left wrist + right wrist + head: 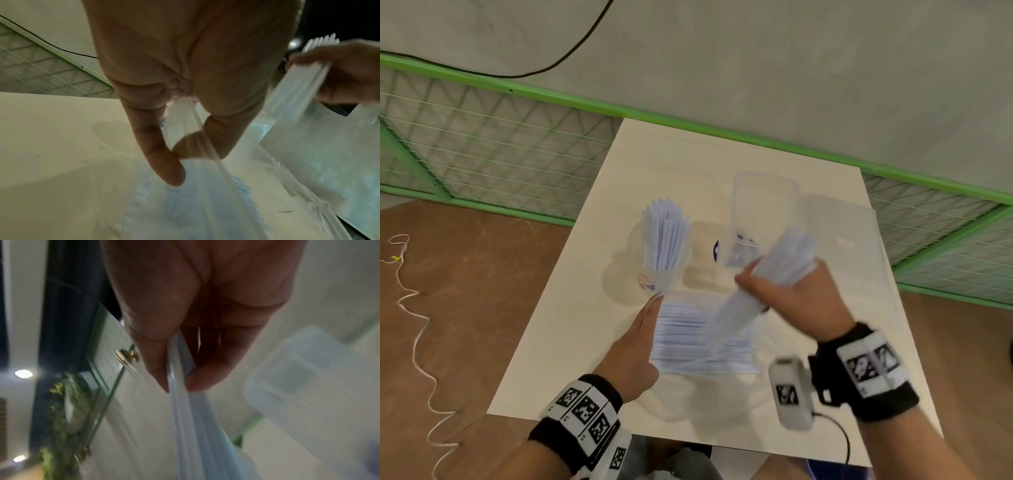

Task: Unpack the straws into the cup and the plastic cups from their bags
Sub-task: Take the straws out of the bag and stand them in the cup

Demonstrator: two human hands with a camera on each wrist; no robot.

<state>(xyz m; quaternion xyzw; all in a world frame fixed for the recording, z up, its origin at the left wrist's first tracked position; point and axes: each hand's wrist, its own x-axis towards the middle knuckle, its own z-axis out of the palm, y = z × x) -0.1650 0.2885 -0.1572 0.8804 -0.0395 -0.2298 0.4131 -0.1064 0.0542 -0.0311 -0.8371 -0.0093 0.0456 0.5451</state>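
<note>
A clear cup (654, 274) stands left of centre on the table with several white straws (664, 233) upright in it. In front of it lies the clear straw bag (702, 339), with more straws inside. My left hand (645, 325) pinches the bag's plastic at its left end, thumb against fingers (185, 155). My right hand (787, 291) grips a bundle of straws (743, 305), tilted and blurred, above the bag (195, 426). A bagged stack of clear plastic cups (763, 212) lies behind the right hand.
The cream table top (571, 342) ends close in front of me. A second clear bag (842, 240) lies at the right. A green wire fence (482, 144) runs behind the table, with a black cable (571, 51) beyond it. A white cord (414, 335) trails on the brown floor.
</note>
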